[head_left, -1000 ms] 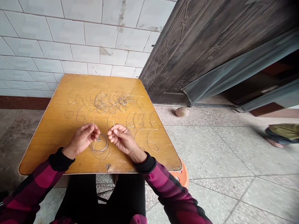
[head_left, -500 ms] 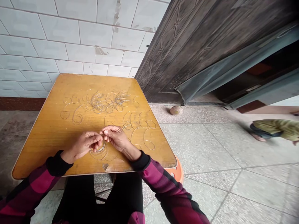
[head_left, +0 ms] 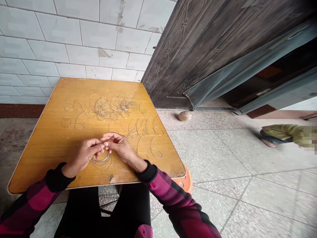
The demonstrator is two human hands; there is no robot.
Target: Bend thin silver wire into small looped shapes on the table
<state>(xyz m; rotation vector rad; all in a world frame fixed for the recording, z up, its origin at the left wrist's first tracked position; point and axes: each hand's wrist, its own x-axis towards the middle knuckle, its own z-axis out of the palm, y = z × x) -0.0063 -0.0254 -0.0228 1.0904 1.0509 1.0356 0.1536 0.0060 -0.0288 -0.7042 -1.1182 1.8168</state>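
Note:
Close together over the near part of the wooden table [head_left: 49, 148], my left hand [head_left: 86, 152] and my right hand [head_left: 119, 147] meet at their fingertips. Both are closed in a pinch on a coil of thin wire [head_left: 102, 161], whose loops hang below the fingers; the exact grip point is hidden by the fingers. Beyond them lies a tangled heap of curled wire pieces [head_left: 101, 110]. To the right of my right hand, several wire pieces with looped ends [head_left: 156, 152] are spread out. A small wire ring [head_left: 66, 122] rests at the left.
White wall tiles [head_left: 74, 53] rise behind the table, with a dark carved door [head_left: 173, 62] to the right. An orange stool [head_left: 187, 180] shows under the table's right edge. On the floor are a round ball-like object [head_left: 185, 116] and a crouching person [head_left: 282, 134] far right.
The whole view has shifted slightly. My hands stay together at the coil, with the fingers a little rearranged, and the loops hang rounder below them. The person at far right has come further into view.

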